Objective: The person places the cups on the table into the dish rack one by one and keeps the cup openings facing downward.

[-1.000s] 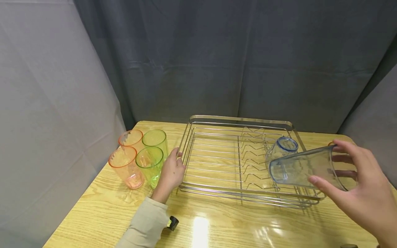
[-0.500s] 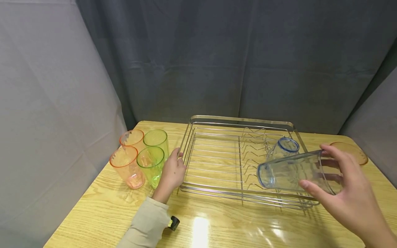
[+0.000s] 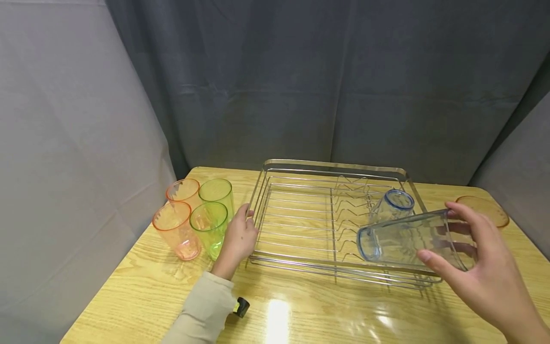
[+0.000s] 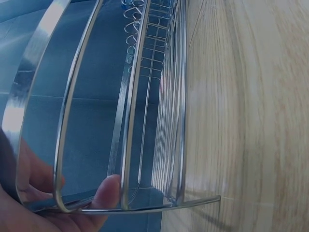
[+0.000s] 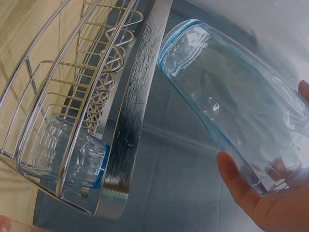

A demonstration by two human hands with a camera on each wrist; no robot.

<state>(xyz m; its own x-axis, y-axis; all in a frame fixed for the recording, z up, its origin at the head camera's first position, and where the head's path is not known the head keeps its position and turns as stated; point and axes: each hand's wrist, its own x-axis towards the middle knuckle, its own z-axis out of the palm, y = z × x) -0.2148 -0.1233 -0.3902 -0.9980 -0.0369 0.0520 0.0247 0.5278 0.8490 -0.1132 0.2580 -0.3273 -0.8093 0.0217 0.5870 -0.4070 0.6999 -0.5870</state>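
Note:
My left hand [image 3: 237,239] grips the left side of a metal wire dish rack [image 3: 335,165], with fingers and thumb around its end wires in the left wrist view. In my right hand [image 3: 487,267] is a clear, blue-tinted drinking glass [image 3: 399,241], held near its rim between thumb and fingers. It lies tilted in the air over the rack's front right part, thick base pointing left. A second blue-tinted glass [image 5: 72,154] stands upside down inside the rack's right end, behind the held glass in the head view.
Two orange tumblers [image 3: 174,227] and two green tumblers [image 3: 210,224] stand upright on the wooden table [image 3: 142,296], left of the rack. An orange-rimmed clear item [image 3: 485,211] sits at the far right. Grey curtains [image 3: 279,95] enclose the table's back and sides.
Over the first half second my right hand moved left with the glass, farther over the rack. Since then it has hardly shifted. My left hand keeps its grip on the rack.

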